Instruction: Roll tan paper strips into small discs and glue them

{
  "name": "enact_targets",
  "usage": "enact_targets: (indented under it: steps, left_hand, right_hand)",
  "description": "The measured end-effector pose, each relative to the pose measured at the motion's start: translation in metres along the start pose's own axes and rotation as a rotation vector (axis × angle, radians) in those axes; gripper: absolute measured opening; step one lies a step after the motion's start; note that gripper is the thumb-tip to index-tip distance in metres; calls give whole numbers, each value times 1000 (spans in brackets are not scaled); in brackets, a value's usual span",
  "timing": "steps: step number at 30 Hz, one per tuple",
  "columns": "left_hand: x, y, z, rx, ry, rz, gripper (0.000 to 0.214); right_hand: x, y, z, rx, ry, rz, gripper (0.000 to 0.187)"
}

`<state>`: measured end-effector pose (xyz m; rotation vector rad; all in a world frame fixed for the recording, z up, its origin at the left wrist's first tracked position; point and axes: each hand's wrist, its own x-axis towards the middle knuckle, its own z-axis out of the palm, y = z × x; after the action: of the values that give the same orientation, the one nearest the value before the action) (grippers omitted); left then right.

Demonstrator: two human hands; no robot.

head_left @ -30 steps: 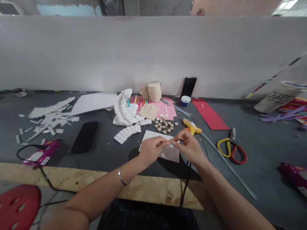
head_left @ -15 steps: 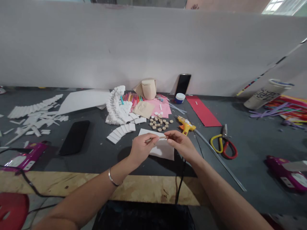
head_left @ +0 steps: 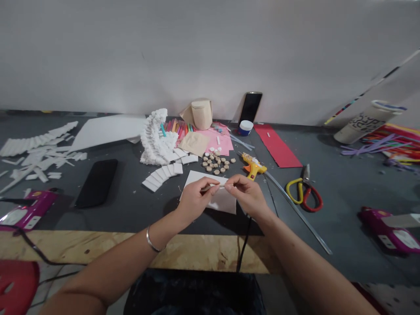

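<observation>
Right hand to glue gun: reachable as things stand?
Probably yes: the glue gun lies just beyond the right hand, with nothing visibly between them. That hand pinches a thin piece, so would likely release it first.

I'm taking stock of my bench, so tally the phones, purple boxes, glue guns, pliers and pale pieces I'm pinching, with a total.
Phones: 2, one lying flat, one propped against the wall
Purple boxes: 2, one at left, one at right
Yellow glue gun: 1
Pliers: 1
Pinched pale piece: 1 visible
Total: 7
</observation>
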<state>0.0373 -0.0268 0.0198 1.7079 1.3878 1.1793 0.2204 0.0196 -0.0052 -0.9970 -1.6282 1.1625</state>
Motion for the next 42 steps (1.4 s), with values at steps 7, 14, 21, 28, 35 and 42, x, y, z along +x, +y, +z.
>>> enact_targets:
  steps: [7, 14, 21, 28, 35, 42]
  left_hand:
    - [0, -3, 2, -71, -16, 3, 25]
    - [-2, -4, 6, -87, -23, 24, 23]
    - [-3, -4, 4, -83, 2, 41, 18]
    - [-4, -5, 7, -65, 5, 102, 15]
    - [0, -8, 0, 131, 135, 365, 9]
    - [2, -7, -2, 139, 105, 432, 10]
  right_hand:
    - [-1, -2, 0, 161, 57, 82, 23]
    - [-3, -2, 19, 295, -19, 122, 23]
    - [-1, 8, 12, 373, 63, 162, 17]
    - [-5, 4, 19, 322, -12, 143, 23]
    - [-3, 7, 11, 290, 118, 122, 21]
    - [-2, 2, 11, 339, 136, 106, 19]
